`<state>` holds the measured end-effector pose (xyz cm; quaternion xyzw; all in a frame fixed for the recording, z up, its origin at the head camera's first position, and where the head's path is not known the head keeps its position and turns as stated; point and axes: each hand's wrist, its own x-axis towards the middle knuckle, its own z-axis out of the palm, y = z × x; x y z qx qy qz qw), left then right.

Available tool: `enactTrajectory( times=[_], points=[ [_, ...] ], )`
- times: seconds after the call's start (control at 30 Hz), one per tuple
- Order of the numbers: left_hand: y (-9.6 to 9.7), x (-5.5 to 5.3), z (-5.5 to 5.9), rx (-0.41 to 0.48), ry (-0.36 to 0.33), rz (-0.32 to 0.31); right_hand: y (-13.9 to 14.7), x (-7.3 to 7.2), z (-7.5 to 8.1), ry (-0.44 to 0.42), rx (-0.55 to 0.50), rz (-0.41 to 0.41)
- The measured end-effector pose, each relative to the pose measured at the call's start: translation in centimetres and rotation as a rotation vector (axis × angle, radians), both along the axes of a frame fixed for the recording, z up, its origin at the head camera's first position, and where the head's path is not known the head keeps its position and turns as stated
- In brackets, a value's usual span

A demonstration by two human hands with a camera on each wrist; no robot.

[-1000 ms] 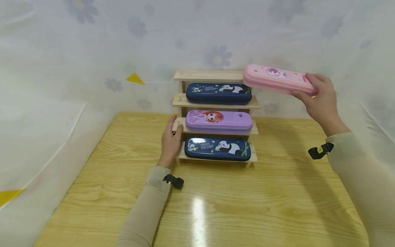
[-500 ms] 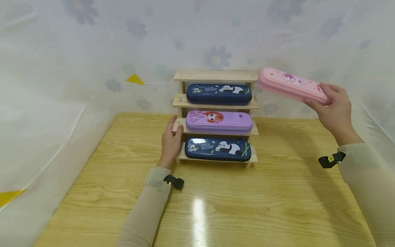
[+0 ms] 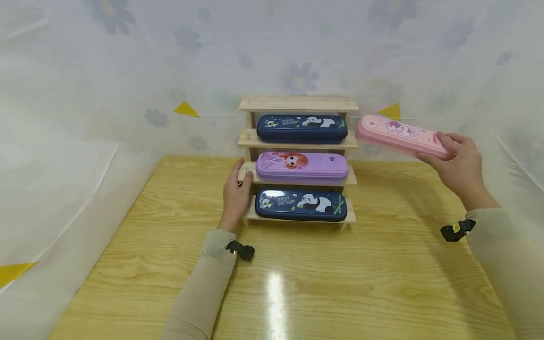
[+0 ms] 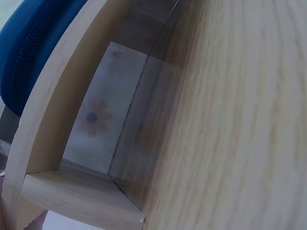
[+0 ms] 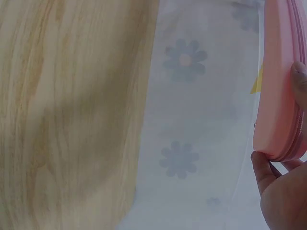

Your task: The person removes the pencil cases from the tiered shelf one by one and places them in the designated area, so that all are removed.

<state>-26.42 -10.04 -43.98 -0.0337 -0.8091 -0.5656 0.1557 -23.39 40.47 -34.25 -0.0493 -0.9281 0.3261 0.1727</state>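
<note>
My right hand (image 3: pixel 461 167) grips the right end of a pink pencil case (image 3: pixel 403 134) with a rabbit print, held in the air right of a tiered wooden rack (image 3: pixel 297 103). In the right wrist view, the thumb lies along the zip side of the pink pencil case (image 5: pixel 276 86). My left hand (image 3: pixel 235 196) holds the rack's left side at the second tier from the bottom. On the rack lie a dark blue panda pencil case (image 3: pixel 301 128), a purple pencil case (image 3: pixel 318 165) with a girl print, and another panda pencil case (image 3: pixel 282 203) on the lowest tier.
The rack stands on a wood-grain table (image 3: pixel 340 278), near its back edge. A pale flower-patterned sheet (image 3: pixel 204 61) hangs behind and at both sides. The rack's top tier bears nothing. Yellow triangles (image 3: pixel 185 109) mark the sheet.
My right hand has carried the pink pencil case right, away from the rack's top tier, then lower. The left hand stays where it was on the rack.
</note>
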Motion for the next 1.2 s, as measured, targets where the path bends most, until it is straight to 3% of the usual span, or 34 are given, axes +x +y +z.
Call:
enactTrajectory(
  times=[0.6,0.83,1.2],
  points=[
    [-0.1,0.0,-0.2,0.002,0.0,-0.003,0.7,-0.6,-5.1,-0.065,-0.001,0.059],
    [0.0,0.1,0.0,0.004,-0.004,0.003,0.7,-1.1,-6.5,-0.067,0.029,0.081],
    [0.1,0.0,-0.2,0.014,0.025,0.003,1.0,-1.9,-7.7,-0.169,0.036,0.104]
  ],
)
